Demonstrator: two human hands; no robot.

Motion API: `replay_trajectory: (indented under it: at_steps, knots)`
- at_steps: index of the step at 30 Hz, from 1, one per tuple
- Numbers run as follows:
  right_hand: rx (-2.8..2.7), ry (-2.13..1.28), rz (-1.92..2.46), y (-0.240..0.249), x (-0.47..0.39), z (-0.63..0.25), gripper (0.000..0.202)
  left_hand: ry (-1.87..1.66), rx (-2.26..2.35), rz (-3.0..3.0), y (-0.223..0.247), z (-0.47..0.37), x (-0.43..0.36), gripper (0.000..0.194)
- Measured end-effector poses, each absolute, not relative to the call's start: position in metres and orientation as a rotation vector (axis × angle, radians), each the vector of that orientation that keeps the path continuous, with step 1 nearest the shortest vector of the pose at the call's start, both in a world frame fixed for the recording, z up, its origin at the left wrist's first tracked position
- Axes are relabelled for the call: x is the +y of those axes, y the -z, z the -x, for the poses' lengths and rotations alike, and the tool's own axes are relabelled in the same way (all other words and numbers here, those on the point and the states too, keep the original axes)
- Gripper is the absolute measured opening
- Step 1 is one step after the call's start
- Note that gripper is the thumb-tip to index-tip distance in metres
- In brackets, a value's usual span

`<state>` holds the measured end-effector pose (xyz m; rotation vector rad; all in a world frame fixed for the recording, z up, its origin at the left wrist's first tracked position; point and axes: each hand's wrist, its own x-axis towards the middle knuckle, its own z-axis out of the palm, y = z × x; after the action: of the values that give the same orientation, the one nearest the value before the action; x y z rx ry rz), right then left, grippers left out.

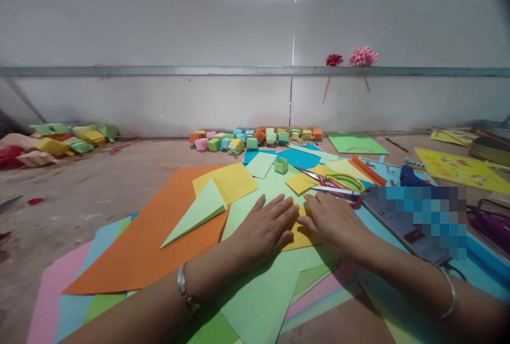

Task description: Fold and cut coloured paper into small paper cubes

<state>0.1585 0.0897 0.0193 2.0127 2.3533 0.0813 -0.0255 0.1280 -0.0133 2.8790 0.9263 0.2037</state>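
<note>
My left hand [269, 224] lies palm down with fingers apart on a yellow-orange piece of paper [299, 242]. My right hand [332, 220] rests on the same piece from the other side, its thumb apart from the fingers and its fingertips close to my left hand's. Parts of the piece are hidden beneath both hands. Pale green sheets [263, 301] lie under it. Just beyond the hands are scissors [342, 183] with red and yellow handles, a small yellow paper square [299, 183] and a tiny green folded paper box [281, 165].
A large orange sheet [159, 227] bears a folded green triangle [197, 211] and a yellow sheet [227, 182]. Folded paper cubes [236, 145] line the white panel [159, 105]. At right lie a phone [398, 221] and a yellow printed sheet [462, 169]; more folded paper [59, 144] sits left.
</note>
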Motion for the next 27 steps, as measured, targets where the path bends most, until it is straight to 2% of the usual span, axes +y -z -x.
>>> replay_trajectory:
  at_steps: [5,11,14,20,27]
  knots:
    - [2.325,0.017,-2.116,-0.021,0.095,-0.167,0.032,-0.158,0.98,-2.86,0.012,0.025,0.128,0.052]
    - [2.416,0.308,-2.192,-0.016,0.105,-0.18,0.03,-0.196,0.976,-2.824,0.017,0.026,0.128,0.054]
    - [2.516,0.452,-2.165,-0.016,0.108,-0.184,0.027,-0.326,1.032,-2.743,0.015,0.029,0.128,0.056]
    - [2.692,0.661,-2.193,-0.022,0.112,-0.186,0.025,-0.894,1.292,-2.048,0.004,0.036,0.135,0.046]
    - [3.039,0.892,-2.323,-0.023,0.113,-0.19,0.026,-0.943,1.148,-1.364,-0.003,0.033,0.135,0.052]
